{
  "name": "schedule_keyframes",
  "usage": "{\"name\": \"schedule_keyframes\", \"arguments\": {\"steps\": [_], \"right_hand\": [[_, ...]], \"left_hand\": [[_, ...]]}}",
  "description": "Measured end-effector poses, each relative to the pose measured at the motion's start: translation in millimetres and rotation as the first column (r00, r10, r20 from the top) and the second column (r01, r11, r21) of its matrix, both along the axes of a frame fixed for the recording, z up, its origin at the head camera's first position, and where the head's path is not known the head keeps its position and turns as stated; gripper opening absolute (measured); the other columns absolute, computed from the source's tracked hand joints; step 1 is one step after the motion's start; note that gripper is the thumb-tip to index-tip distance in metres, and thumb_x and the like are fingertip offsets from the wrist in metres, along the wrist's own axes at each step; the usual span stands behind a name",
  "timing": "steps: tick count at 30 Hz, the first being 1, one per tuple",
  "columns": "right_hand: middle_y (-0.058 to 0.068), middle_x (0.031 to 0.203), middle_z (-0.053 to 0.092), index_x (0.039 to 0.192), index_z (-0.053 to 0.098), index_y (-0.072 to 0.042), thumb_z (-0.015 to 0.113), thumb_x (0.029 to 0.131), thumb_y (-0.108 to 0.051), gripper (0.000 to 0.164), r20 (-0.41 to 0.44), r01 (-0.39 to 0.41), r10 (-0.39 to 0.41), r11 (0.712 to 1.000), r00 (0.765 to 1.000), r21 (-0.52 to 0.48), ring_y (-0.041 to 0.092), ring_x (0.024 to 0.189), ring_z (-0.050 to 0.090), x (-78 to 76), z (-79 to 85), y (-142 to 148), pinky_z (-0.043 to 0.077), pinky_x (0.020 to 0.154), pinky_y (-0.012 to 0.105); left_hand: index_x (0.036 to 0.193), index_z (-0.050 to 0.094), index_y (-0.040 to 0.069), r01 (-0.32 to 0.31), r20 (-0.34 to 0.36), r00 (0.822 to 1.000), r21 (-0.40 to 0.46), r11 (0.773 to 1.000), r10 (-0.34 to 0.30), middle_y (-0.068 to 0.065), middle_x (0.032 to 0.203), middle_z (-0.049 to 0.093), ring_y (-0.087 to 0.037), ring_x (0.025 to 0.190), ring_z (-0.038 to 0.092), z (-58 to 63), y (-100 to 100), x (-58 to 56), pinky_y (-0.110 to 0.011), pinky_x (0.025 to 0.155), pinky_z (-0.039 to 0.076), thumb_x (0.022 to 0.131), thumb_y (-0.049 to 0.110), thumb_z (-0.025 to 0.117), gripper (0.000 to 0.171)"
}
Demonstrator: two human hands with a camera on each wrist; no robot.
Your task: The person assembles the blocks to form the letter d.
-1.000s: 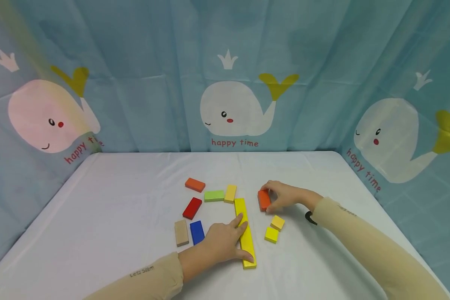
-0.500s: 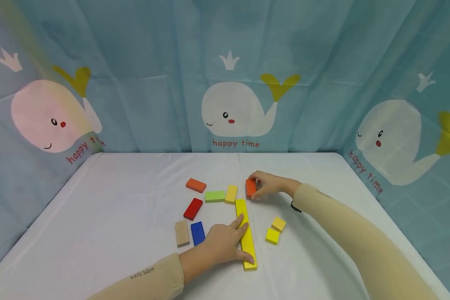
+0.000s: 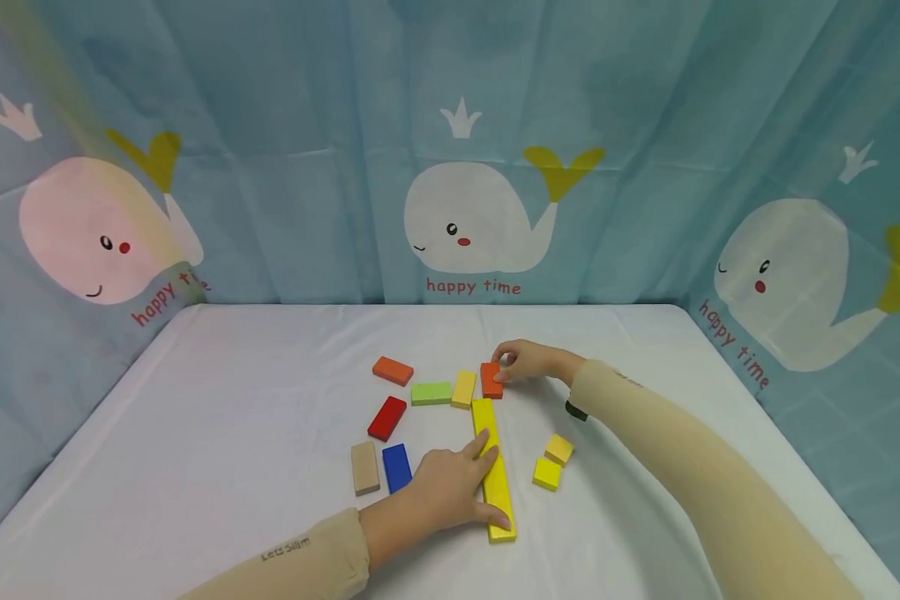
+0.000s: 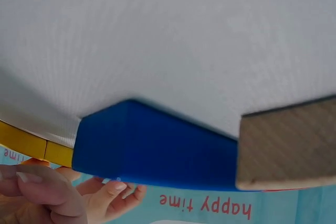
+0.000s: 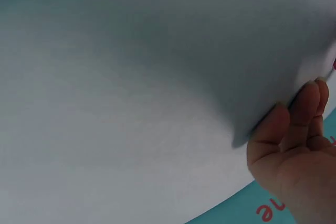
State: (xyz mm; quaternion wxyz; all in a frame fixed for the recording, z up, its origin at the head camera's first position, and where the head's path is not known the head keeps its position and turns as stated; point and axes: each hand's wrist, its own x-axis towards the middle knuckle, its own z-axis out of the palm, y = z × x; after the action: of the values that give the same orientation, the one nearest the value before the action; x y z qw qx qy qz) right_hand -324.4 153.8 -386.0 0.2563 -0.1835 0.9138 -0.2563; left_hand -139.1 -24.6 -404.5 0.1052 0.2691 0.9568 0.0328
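In the head view, my left hand [image 3: 453,487] rests on a long yellow block [image 3: 498,492], thumb near its closer end and fingers farther up. My right hand [image 3: 532,360] touches the right side of an orange-red block [image 3: 490,381], which lies flat just beyond the yellow block's far end. Apart from a bit of red at the frame edge, the right wrist view shows no block between the right hand's bent fingers [image 5: 304,108]. A pale yellow block [image 3: 463,389] stands left of the orange-red one, a narrow gap between them. Beside it lies a light green block [image 3: 431,393].
An orange block [image 3: 393,371] and a dark red block [image 3: 387,418] lie farther left. A blue block [image 3: 397,467] and a plain wooden block [image 3: 365,468] sit by my left wrist. Two small yellow blocks [image 3: 547,473] lie to the right. A whale-print curtain [image 3: 292,208] surrounds the white table [image 3: 217,467].
My right hand has carried the orange-red block left and away from me to the far end of the yellow block, and its grip has loosened. My left hand has stayed put.
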Motion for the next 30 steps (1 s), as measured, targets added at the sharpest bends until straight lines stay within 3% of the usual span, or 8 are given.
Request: {"name": "schedule_keyframes", "arguments": {"steps": [9, 16, 25, 30], "right_hand": [[0.010, 0.106, 0.054, 0.115, 0.060, -0.015, 0.069, 0.092, -0.024, 0.027, 0.020, -0.056, 0.055, 0.998, 0.998, 0.038, 0.023, 0.091, 0.049, -2.2, -3.8, -20, 0.042, 0.079, 0.033], [0.011, 0.112, 0.053, 0.117, 0.060, -0.016, 0.068, 0.092, -0.025, 0.028, 0.038, -0.067, 0.065, 0.996, 0.997, 0.052, 0.025, 0.099, 0.049, -2.5, -2.0, -21, 0.042, 0.087, 0.037], [0.014, 0.129, 0.050, 0.140, 0.053, -0.020, 0.070, 0.090, -0.032, 0.055, 0.010, -0.039, 0.039, 0.999, 0.999, -0.010, 0.029, 0.114, 0.046, -2.3, -0.4, -30, 0.038, 0.099, 0.047], [0.010, 0.126, 0.047, 0.143, 0.051, -0.026, 0.074, 0.085, -0.042, 0.064, -0.037, -0.119, 0.123, 0.988, 0.992, 0.096, 0.027, 0.114, 0.042, 2.8, -2.8, -41, 0.037, 0.096, 0.045]], "left_hand": [[0.143, 0.052, 0.022, 0.007, -0.005, 1.000, 0.005, 1.000, -0.007, -0.003, 0.151, 0.042, -0.012, 0.060, 0.058, 0.1, 0, 1.0, -0.021, 0.054, 0.037, 0.072, 0.076, 0.062, 0.089], [0.143, 0.052, 0.022, 0.012, -0.005, 1.000, 0.001, 1.000, -0.012, -0.003, 0.151, 0.041, -0.010, 0.052, 0.050, -0.5, 0, -0.3, -0.022, 0.053, 0.036, 0.073, 0.076, 0.062, 0.089], [0.143, 0.051, 0.023, 0.006, 0.002, 1.000, -0.027, 1.000, -0.006, -0.002, 0.152, 0.041, -0.013, 0.064, 0.061, 1.0, 1, -1.3, -0.022, 0.055, 0.040, 0.072, 0.077, 0.061, 0.090], [0.143, 0.051, 0.023, 0.004, 0.006, 1.000, -0.024, 1.000, -0.004, -0.002, 0.151, 0.041, -0.014, 0.066, 0.062, 1.3, 1, -0.3, -0.022, 0.056, 0.041, 0.072, 0.078, 0.060, 0.090]]}}
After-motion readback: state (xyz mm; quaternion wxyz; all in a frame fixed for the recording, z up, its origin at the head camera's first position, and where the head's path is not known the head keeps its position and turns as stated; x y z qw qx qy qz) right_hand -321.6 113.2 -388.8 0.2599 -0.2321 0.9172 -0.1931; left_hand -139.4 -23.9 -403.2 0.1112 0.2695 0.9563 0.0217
